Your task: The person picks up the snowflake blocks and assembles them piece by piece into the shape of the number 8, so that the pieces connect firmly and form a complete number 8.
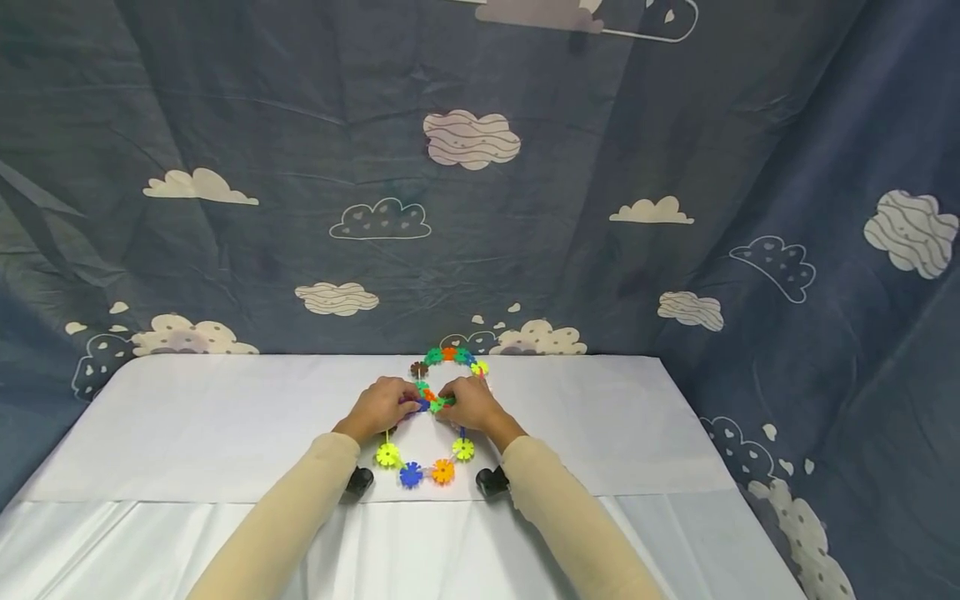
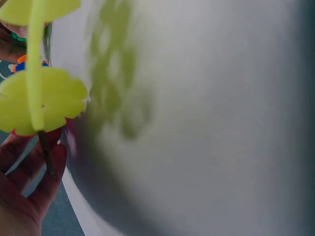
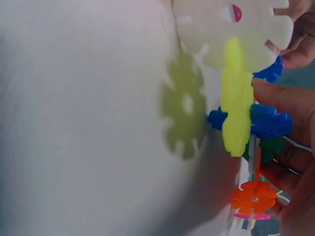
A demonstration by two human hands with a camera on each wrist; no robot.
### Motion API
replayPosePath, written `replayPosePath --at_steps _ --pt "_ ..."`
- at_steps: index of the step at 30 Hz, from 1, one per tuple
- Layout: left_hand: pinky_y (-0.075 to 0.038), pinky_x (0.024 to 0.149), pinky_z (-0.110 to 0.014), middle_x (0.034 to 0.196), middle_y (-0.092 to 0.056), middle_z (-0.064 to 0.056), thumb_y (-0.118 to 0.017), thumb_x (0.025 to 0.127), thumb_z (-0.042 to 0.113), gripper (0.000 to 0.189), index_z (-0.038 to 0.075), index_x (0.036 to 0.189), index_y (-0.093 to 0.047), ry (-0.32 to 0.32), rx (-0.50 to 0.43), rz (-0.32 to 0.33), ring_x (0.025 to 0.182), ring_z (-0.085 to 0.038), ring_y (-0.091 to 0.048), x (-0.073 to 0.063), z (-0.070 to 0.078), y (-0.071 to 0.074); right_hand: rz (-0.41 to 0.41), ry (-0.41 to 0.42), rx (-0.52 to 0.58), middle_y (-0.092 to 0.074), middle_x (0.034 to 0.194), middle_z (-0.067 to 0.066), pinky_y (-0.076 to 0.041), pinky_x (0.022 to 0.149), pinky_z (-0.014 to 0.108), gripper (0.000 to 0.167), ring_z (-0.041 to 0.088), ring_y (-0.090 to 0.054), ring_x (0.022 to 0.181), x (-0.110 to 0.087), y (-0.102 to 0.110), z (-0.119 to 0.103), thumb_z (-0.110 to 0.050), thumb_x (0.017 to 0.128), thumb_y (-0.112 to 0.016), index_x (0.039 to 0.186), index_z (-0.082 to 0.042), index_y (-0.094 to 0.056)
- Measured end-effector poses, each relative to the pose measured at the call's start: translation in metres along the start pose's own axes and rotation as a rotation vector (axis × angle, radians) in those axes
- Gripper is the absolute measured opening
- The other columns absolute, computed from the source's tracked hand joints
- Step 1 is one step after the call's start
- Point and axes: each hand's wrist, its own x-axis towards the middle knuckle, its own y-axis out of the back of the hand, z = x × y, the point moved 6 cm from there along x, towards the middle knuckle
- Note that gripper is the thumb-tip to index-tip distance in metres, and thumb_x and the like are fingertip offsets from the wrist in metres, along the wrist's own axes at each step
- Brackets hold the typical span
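Observation:
Notched plastic snowflake discs are linked edge to edge in a colourful figure-eight chain on the white table. My left hand [image 1: 382,407] pinches the chain at its narrow middle, by a blue disc [image 1: 423,406]. From the other side my right hand [image 1: 474,407] grips a green disc [image 1: 437,405] close against the blue one. The near loop holds a yellow disc [image 1: 387,455], a blue one and an orange disc [image 1: 443,472]. In the left wrist view a large yellow disc [image 2: 44,98] partly covers my fingers. A whitish disc [image 3: 231,29] fills the top of the right wrist view.
The far loop, with an orange disc [image 1: 449,354] at its top, lies near the back edge of the white table [image 1: 225,433]. A dark cloud-patterned curtain [image 1: 525,250] hangs behind. Black rounded objects [image 1: 360,481] show beside both forearms.

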Motion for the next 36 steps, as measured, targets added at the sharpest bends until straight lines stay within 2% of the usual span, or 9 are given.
replayPosePath --at_steps 9,16,20,25,30,36 --pt "-0.052 0.079 -0.041 0.088 -0.067 0.003 -0.070 0.089 0.022 0.009 0.016 0.093 -0.074 -0.022 0.007 0.019 0.084 -0.016 -0.061 0.001 0.001 0.003 0.016 0.019 0.027 -0.071 0.106 0.004 -0.038 0.102 0.041 0.034 0.023 -0.058 0.106 0.003 0.000 0.002 -0.024 0.083 -0.077 0.110 -0.005 -0.072" --pt "-0.053 0.077 -0.039 0.086 -0.069 0.003 -0.072 0.087 0.022 0.011 0.013 0.093 -0.077 -0.011 -0.032 0.029 0.081 -0.016 -0.063 0.000 0.004 0.001 -0.001 0.008 0.071 -0.071 0.108 0.005 -0.041 0.102 0.041 0.034 0.024 -0.056 0.111 0.000 0.000 0.002 -0.022 0.082 -0.078 0.112 -0.006 -0.072" --pt "-0.053 0.077 -0.038 0.086 -0.069 0.003 -0.074 0.085 0.021 0.010 0.012 0.090 -0.077 0.024 -0.065 0.051 0.080 -0.015 -0.062 -0.002 0.004 -0.002 -0.008 0.014 0.096 -0.070 0.111 0.005 -0.039 0.104 0.041 0.032 0.026 -0.054 0.116 0.000 -0.004 0.002 -0.019 0.083 -0.077 0.112 -0.006 -0.071" --pt "-0.052 0.071 -0.035 0.082 -0.066 0.003 -0.076 0.084 0.018 0.008 0.012 0.088 -0.077 0.098 -0.099 0.097 0.073 -0.013 -0.058 -0.003 0.005 -0.004 -0.005 0.036 0.118 -0.069 0.111 0.007 -0.039 0.104 0.042 0.031 0.027 -0.053 0.115 0.000 -0.005 0.001 -0.016 0.084 -0.076 0.112 -0.005 -0.071" --pt "-0.052 0.068 -0.035 0.081 -0.067 0.002 -0.075 0.084 0.017 0.007 0.011 0.088 -0.077 0.135 -0.117 0.094 0.069 -0.013 -0.055 -0.005 0.007 -0.004 0.009 0.089 0.124 -0.070 0.108 0.008 -0.042 0.101 0.040 0.031 0.026 -0.058 0.110 -0.001 -0.004 -0.001 -0.014 0.082 -0.077 0.111 -0.002 -0.071" --pt "-0.054 0.070 -0.038 0.083 -0.069 0.004 -0.076 0.084 0.026 0.014 0.015 0.093 -0.075 0.137 -0.027 0.093 0.077 -0.015 -0.062 -0.013 0.005 -0.003 -0.004 0.094 0.062 -0.069 0.111 0.006 -0.041 0.103 0.039 0.032 0.024 -0.058 0.112 -0.002 -0.008 -0.004 -0.017 0.084 -0.077 0.113 -0.006 -0.071"
